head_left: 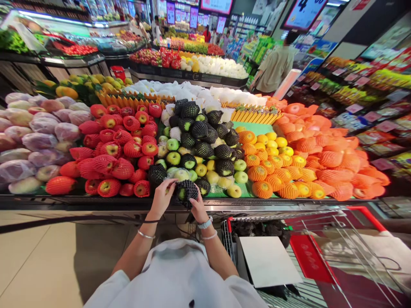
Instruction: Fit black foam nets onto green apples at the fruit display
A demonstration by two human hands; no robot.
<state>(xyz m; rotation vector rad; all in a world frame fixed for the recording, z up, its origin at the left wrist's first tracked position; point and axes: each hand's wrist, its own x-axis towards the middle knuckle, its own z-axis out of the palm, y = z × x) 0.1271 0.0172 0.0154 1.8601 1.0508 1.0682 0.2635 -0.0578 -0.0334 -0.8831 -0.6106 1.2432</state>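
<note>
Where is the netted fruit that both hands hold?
The netted fruit is lower centre in the head view, between the left hand and right hand, in front of the green apples.

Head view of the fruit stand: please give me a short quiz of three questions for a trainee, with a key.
1. True or false: the left hand and the right hand hold a netted apple whose net is red.
2. Which fruit lies just right of the green apples? A. oranges B. bananas C. grapes
3. Fill in: the shopping cart stands on the person's ____ side.
Key: 1 false, the net is black; 2 A; 3 right.
</note>
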